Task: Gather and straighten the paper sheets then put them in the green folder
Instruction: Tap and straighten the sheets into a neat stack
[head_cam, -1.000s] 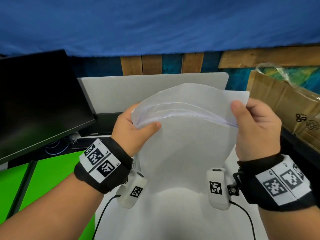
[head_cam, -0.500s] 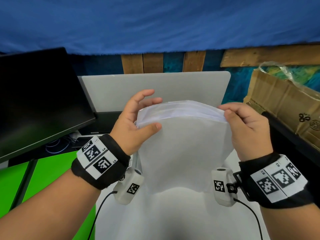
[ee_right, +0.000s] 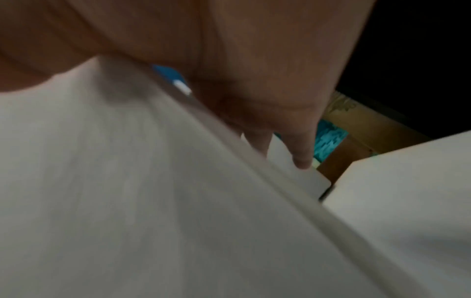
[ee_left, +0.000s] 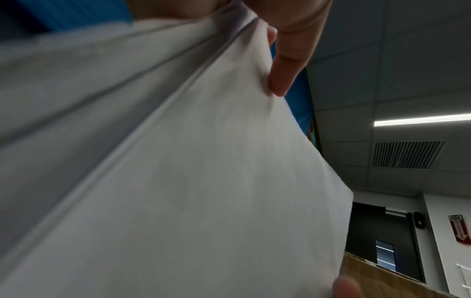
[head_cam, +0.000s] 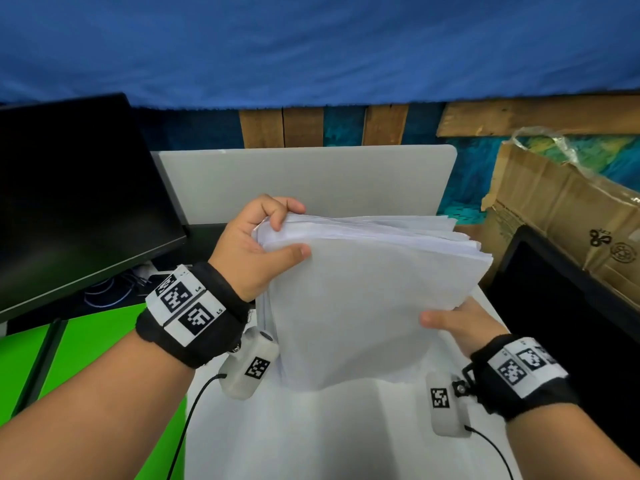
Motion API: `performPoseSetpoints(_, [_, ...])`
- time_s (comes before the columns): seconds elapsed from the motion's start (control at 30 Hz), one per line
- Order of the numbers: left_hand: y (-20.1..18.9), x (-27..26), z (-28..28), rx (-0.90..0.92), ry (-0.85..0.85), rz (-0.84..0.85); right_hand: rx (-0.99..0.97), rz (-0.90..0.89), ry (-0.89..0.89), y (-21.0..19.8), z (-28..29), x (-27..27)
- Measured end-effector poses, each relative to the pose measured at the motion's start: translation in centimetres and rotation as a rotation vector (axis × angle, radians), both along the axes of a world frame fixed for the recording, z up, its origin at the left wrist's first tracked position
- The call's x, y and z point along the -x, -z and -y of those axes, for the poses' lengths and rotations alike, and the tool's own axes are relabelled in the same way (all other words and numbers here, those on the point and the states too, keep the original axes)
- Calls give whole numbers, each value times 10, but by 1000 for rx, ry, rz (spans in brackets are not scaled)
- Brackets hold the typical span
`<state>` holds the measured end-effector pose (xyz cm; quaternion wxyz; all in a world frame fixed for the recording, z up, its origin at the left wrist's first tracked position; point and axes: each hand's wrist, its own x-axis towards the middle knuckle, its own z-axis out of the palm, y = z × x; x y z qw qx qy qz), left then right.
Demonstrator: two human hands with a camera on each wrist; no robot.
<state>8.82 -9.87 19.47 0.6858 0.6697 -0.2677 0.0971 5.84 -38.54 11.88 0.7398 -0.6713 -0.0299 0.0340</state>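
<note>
A stack of white paper sheets [head_cam: 360,299] stands tilted on its lower edge above the white table [head_cam: 311,438], its top edges fanned unevenly toward the right. My left hand [head_cam: 273,237] grips the stack's upper left corner, thumb in front and fingers curled over the top. My right hand [head_cam: 457,320] holds the stack's lower right side, thumb in front and fingers hidden behind. The sheets [ee_left: 178,181] fill the left wrist view, and the sheets [ee_right: 127,191] fill the right wrist view too, blurred. The green folder [head_cam: 79,344] lies at the lower left, partly hidden by my left arm.
A black monitor [head_cam: 69,202] stands at the left. A grey panel [head_cam: 311,178] rises behind the table. A cardboard box [head_cam: 561,220] and a dark screen [head_cam: 571,313] sit at the right. Blue cloth hangs above.
My right hand has moved from the stack's top right corner down to its lower right side. The stack has tilted, its top edge spreading rightward. My left fingers have curled over the top.
</note>
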Motion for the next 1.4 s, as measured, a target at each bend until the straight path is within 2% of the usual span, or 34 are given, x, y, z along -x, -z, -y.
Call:
performPoseSetpoints(0.07, [2, -2, -1, 17, -9, -9, -3, -1, 78, 8, -16, 3])
performPoseSetpoints(0.2, [19, -5, -8, -53, -150, -92, -82, 65, 307, 3, -35, 1])
performPoseSetpoints(0.3, [35, 1, -11, -22, -203, -205, -123, 171, 320, -13, -42, 11])
performPoseSetpoints(0.4, [44, 9, -9, -24, -188, -220, -164, 275, 303, -26, -44, 20])
performPoseSetpoints(0.5, [47, 13, -5, 22, -166, -258, -93, 347, 289, -34, -45, 23])
performPoseSetpoints(0.57, [42, 16, 0, 3, -168, -223, -41, 400, 328, -40, -43, 23])
performPoseSetpoints(0.7, [20, 20, 8, 3, -110, -34, 34, 584, 326, -58, -41, 26])
performPoseSetpoints(0.8, [6, 21, 12, -30, -89, 95, 261, 671, 393, -65, -37, 24])
performPoseSetpoints(0.9, [5, 19, 15, -64, -114, 88, 384, 719, 451, -65, -34, 19])
performPoseSetpoints(1.07, [11, 15, 8, 53, -82, 0, 297, 608, 515, -61, -20, 16])
performPoseSetpoints(1.2, [17, 10, 3, 41, -157, -13, -7, 369, 227, -39, 1, 6])
performPoseSetpoints(1.23, [18, 8, 1, 34, -183, -22, -10, 308, 171, -33, 6, 3])
performPoseSetpoints(1.3, [17, 6, 0, 18, -216, -37, 107, 212, 107, -22, 11, 0])
performPoseSetpoints(1.4, [13, 5, -2, 15, -196, -40, 203, 127, 45, -17, 4, -3])
